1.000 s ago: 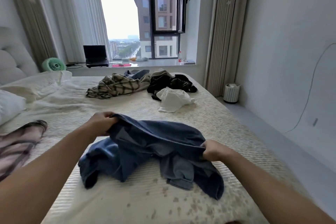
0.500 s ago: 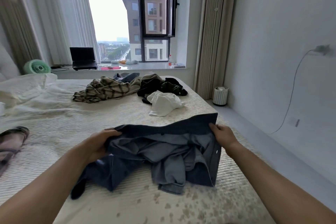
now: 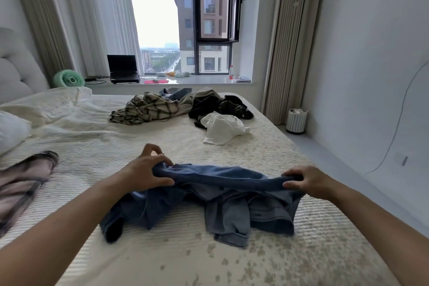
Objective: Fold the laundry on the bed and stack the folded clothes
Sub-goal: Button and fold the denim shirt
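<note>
On the bed: jeans are lying crumpled on the near half, waistband lifted between both hands
Left hand: is gripping the left end of the waistband, fingers curled round the cloth
Right hand: is pinching the right end, thumb under, fingers over
Bed: cream ribbed cover is showing grey-brown speckles at the near edge
Far pile: plaid shirt, dark clothes, white garment are lying unfolded near the far end
Left edge: pinkish striped garment and pillow are lying by the headboard
Room: window sill is carrying laptop and green fan; white bin is standing on the floor beside the bed
</note>
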